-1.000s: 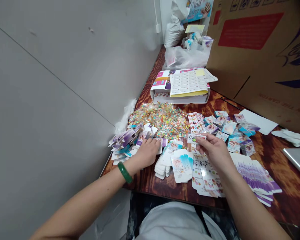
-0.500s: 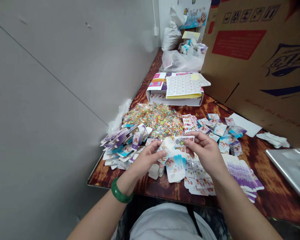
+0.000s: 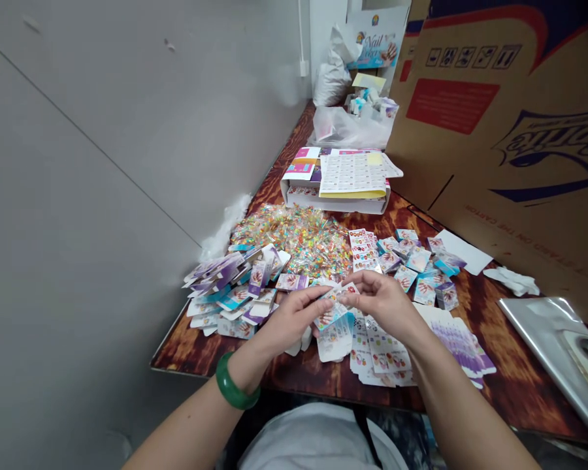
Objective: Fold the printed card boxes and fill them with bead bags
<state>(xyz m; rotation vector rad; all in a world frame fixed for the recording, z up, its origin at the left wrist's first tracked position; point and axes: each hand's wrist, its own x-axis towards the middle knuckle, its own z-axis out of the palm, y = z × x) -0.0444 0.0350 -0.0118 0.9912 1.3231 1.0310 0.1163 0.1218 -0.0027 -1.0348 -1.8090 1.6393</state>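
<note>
My left hand [image 3: 294,316] is closed around a small blue-and-white printed box [image 3: 326,316] with a picture of a hand on it. Between the fingertips of my right hand [image 3: 386,301] is a small sticker sheet [image 3: 351,290], held against the upper end of the box. How far the sheet reaches inside is hidden by my fingers. Flat blue-and-white cartons [image 3: 334,344] lie fanned below my hands. Beside them, sticker sheets [image 3: 386,356] lie in overlapping stacks. Beyond my hands spreads a heap of tiny clear packets [image 3: 294,238] with bright-coloured contents.
Unfilled-looking cartons [image 3: 225,297] are piled at left. Closed small boxes [image 3: 419,264] and fanned purple cartons [image 3: 453,339] lie at right. A white tray [image 3: 336,203] bears printed sheets. A large cardboard carton [image 3: 451,156] borders the right; a grey wall [image 3: 102,163] the left. A silver laptop-like slab [image 3: 543,339] lies near right.
My right hand has brought the sticker sheet left and down to the box in my left hand. A green spot seen on the sheet is now out of sight. The view has shifted slightly.
</note>
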